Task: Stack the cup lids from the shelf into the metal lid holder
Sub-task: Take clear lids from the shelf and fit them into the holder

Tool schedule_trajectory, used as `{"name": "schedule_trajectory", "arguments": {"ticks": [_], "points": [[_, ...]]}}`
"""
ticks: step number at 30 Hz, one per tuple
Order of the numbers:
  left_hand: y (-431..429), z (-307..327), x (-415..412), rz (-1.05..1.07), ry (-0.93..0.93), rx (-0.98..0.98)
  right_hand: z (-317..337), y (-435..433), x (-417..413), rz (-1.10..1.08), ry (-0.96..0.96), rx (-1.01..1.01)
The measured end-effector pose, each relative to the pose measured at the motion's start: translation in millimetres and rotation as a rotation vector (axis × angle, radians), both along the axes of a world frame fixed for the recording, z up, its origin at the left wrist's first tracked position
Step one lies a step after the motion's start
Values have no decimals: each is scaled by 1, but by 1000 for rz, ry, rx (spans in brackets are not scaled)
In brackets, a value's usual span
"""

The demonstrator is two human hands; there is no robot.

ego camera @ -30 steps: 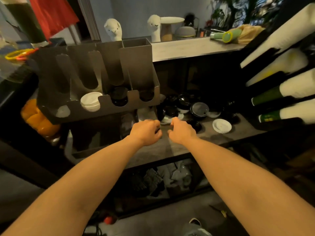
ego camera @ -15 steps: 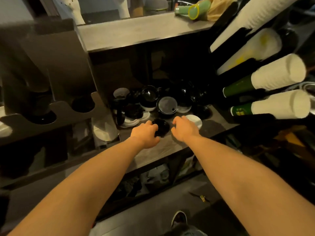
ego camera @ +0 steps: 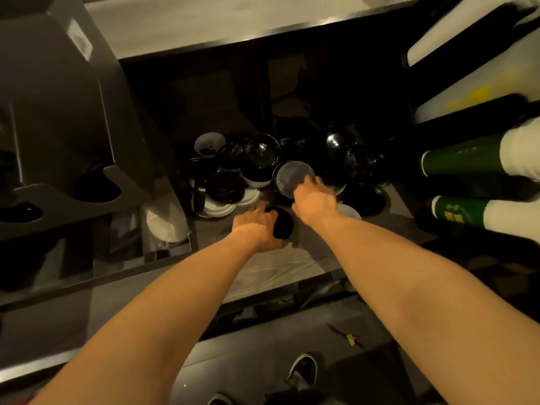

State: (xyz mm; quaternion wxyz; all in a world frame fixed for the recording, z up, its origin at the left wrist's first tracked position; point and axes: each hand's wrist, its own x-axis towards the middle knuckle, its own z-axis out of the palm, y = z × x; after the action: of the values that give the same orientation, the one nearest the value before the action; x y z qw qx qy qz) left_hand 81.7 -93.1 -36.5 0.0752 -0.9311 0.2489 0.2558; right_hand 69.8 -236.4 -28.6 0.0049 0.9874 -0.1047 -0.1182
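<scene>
Gripping one black lid (ego camera: 283, 227): left hand (ego camera: 256, 228).

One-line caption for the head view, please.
Left hand holds a black lid while right hand reaches for a translucent lid on the shelf; metal lid holder stands left.

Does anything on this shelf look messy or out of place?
Yes: the cup lids lie in a jumbled heap on the shelf, black and white mixed, some tilted on edge. The left hand holds one black lid.
</scene>
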Motion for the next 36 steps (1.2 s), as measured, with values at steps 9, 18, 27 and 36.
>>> {"name": "schedule_trajectory", "arguments": {"ticks": [9,18,27,36], "points": [[-6,-10,8,54,22,-31,0,-7,10,78,37,-23],[-5,-3,7,53,7,-61,16,-12,3,89,-248,85],[26,31,1,102,-108,-433,43,4,-9,71,-470,298],[96,90,-14,10,-231,-497,89,73,-33,-2,-484,332]]}}
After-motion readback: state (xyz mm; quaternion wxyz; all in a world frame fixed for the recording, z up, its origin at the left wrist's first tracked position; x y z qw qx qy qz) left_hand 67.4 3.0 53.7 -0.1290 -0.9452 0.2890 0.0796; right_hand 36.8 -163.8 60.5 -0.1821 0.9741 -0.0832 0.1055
